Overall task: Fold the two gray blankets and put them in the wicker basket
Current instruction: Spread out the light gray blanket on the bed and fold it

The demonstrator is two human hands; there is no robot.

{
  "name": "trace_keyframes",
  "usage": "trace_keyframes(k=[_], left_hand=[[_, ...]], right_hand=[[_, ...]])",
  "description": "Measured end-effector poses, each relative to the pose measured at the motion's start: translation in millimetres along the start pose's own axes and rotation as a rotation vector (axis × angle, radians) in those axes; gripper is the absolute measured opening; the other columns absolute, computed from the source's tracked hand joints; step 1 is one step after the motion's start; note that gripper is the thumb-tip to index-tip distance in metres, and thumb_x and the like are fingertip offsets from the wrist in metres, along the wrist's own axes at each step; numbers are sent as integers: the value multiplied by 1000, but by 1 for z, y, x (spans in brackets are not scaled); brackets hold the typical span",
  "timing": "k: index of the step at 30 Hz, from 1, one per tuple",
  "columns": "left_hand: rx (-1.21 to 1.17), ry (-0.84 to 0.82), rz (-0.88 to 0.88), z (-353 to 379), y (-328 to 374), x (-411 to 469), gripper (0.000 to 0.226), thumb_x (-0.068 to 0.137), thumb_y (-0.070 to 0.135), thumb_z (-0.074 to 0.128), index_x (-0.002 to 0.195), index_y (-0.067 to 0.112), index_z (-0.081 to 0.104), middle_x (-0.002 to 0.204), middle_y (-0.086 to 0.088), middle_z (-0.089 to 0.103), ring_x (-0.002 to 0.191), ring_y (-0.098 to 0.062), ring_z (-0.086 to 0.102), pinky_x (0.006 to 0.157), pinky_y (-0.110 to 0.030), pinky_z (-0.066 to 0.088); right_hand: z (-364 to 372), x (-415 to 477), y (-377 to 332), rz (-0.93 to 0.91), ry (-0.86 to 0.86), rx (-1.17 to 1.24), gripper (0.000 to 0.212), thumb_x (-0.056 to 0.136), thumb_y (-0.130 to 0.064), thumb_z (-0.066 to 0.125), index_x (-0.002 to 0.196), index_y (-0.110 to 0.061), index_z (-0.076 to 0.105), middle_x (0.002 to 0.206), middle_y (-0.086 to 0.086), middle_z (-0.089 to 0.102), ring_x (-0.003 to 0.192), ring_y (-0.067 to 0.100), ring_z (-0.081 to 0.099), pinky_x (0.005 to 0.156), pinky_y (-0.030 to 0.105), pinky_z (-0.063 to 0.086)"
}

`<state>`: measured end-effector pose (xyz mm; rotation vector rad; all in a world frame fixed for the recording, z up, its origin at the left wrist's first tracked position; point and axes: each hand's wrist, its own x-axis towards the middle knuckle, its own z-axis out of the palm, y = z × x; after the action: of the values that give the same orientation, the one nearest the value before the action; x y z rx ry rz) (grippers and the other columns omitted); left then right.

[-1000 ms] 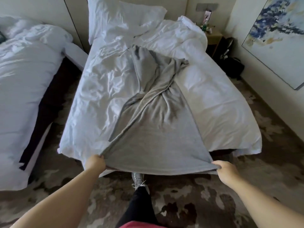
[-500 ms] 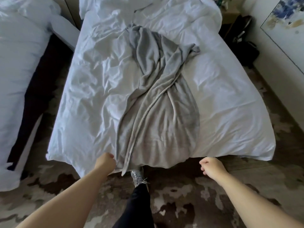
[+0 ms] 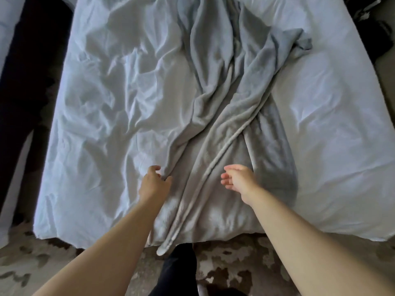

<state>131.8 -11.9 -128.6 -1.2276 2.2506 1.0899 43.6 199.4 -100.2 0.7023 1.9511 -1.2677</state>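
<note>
**Step in hand:** spreading the first blanket (image 3: 226, 124) flat on the bed (image 3: 333, 146) before folding. No fold is made yet. The basket and the second blanket are not in view.

**Blanket position:** bunched into a long, twisted strip down the middle of the bed. Its near end drapes over the foot edge of the bed, and one corner is thrown out toward the bed's right side, further up the bed.

**Left grip** (image 3: 155, 182)**:** near the foot of the bed, at the strip's left edge, fingers curled against a fold. Whether it has pinched the fabric cannot be told.

**Right grip** (image 3: 237, 178)**:** level with the left grip, above the middle of the strip. The fingers are loosely extended and hold nothing. Contact with the fabric is unclear.

**Next move, as judged:** secure one edge in each grip. Draw the edges apart toward the bed's sides, untwisting the crossed hems, until the blanket lies flat.
</note>
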Motion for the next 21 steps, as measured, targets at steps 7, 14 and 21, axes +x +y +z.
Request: trace_keyframes(k=[7, 14, 21], left_hand=[[-231, 72, -15, -2, 1, 16, 17, 87, 23, 59, 103, 24, 52, 83, 3, 63, 71, -19, 60, 58, -26, 39], [-33, 157, 89, 7, -4, -14, 10, 86, 15, 56, 91, 23, 55, 93, 5, 54, 80, -18, 54, 66, -25, 36], [133, -157, -5, 67, 5, -46, 48, 78, 44, 67, 117, 21, 50, 114, 1, 48, 106, -21, 52, 84, -31, 44]], right_hand=[[28, 25, -27, 127, -115, 298, 10, 97, -21, 55, 97, -10, 55, 81, 6, 58, 71, 19, 62, 64, 26, 50], [43, 34, -33, 253, -36, 33, 31, 92, -29, 62, 70, -9, 55, 56, 3, 51, 50, 16, 49, 50, 26, 44], [46, 34, -49, 290, -268, 110, 10, 92, -14, 54, 85, -9, 56, 82, 13, 59, 76, 26, 60, 69, 38, 50]])
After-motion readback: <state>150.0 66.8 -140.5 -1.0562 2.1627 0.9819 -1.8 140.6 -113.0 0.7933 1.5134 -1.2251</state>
